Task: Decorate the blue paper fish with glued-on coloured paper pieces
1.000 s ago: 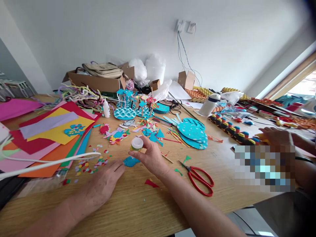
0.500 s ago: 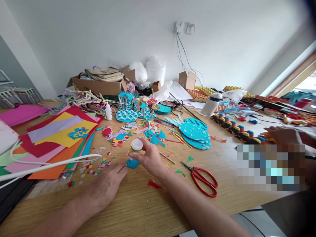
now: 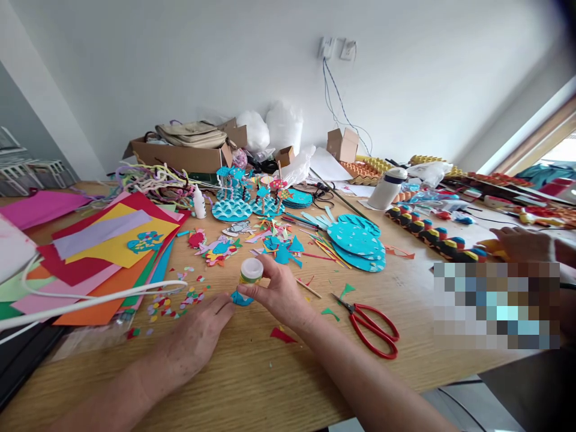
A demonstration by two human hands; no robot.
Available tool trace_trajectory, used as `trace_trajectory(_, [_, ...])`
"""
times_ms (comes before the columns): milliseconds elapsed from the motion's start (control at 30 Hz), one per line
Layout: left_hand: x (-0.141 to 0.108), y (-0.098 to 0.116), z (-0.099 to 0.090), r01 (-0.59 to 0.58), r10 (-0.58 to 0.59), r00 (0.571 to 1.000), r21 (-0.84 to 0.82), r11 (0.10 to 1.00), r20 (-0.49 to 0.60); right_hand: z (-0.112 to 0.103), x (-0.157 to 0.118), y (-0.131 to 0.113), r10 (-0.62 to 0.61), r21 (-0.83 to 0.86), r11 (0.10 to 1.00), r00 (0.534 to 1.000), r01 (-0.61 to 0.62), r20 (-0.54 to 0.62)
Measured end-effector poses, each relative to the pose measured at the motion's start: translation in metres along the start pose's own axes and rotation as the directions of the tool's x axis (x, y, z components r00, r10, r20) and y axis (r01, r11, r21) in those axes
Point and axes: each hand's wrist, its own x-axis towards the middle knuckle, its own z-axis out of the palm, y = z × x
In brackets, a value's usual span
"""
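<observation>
In my right hand (image 3: 282,293) is a glue stick (image 3: 251,273) with a white end up and a yellow-green label. Thumb and fingers wrap its barrel, and its lower end is over a small blue paper cutout (image 3: 242,298) on the table. My left hand (image 3: 204,324) rests on the wood, its fingertips holding the cutout's left edge. Part of the cutout is hidden by the fingers and the stick. Round paper dots (image 3: 191,298) lie left of it. Red-handled scissors (image 3: 371,327) lie to the right, near green paper scraps (image 3: 330,313).
Coloured paper sheets (image 3: 103,258) and a white cable (image 3: 135,292) are at left. Behind are paper fish (image 3: 220,249), a glue bottle (image 3: 199,202) and blue discs (image 3: 355,243). Another person's hand (image 3: 524,245) is at right, beside a painted egg-carton strip (image 3: 432,234).
The glue stick and my right hand have shifted very slightly over the blue cutout. My left hand stays at its edge, and the whole view has moved a little.
</observation>
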Motion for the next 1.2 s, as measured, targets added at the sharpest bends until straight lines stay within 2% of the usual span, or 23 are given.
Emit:
trace_trajectory(167, [0.001, 0.001, -0.001, 0.022, -0.022, 1.0, 0.017, 1.0, 0.018, 0.005, 0.003, 0.002, 0.001, 0.008, 1.0, 0.999, -0.001, -0.037])
trace_trajectory(367, [0.0, -0.003, 0.005, -0.013, 0.012, 0.999, -0.016, 1.0, -0.041, 0.007, -0.001, -0.001, -0.056, 0.07, 0.996, 0.998, 0.053, 0.031])
trace_trajectory(567, [0.0, -0.001, 0.001, 0.005, -0.005, 1.0, 0.005, 1.0, 0.007, -0.001, -0.001, 0.002, 0.016, 0.036, 0.999, 1.0, -0.016, 0.002])
trace_trajectory(667, [0.001, 0.001, -0.001, 0.01, -0.01, 1.0, 0.004, 1.0, 0.009, 0.0, -0.001, 0.001, 0.009, 0.055, 0.998, 1.0, -0.009, 0.005])
trace_trajectory(733, [0.001, 0.001, -0.001, 0.027, -0.027, 0.999, 0.005, 1.0, 0.017, -0.001, 0.0, 0.001, 0.013, 0.084, 0.996, 1.0, -0.014, 0.012])
trace_trajectory(800, [0.001, 0.002, -0.003, 0.042, -0.042, 0.999, 0.004, 0.999, 0.029, -0.005, 0.001, 0.002, 0.063, 0.199, 0.978, 0.998, -0.059, -0.015])
trace_trajectory(867, [0.002, 0.003, -0.005, 0.048, -0.048, 0.998, 0.0, 0.999, 0.045, -0.014, 0.003, 0.004, 0.151, 0.41, 0.905, 0.987, -0.114, -0.059])
trace_trajectory(967, [0.004, 0.002, -0.009, 0.053, -0.053, 0.996, 0.003, 0.999, 0.078, -0.035, 0.005, 0.007, 0.275, 0.666, 0.729, 0.958, -0.156, -0.077])
trace_trajectory(1100, [0.009, 0.001, -0.015, 0.077, -0.076, 0.99, 0.0, 0.997, 0.121, -0.069, -0.001, 0.013, 0.444, 0.812, 0.552, 0.891, -0.188, -0.095])
trace_trajectory(1200, [0.012, 0.001, -0.018, 0.121, -0.115, 0.981, -0.035, 0.992, 0.154, -0.09, -0.013, 0.02, 0.517, 0.845, 0.499, 0.849, -0.194, -0.111])
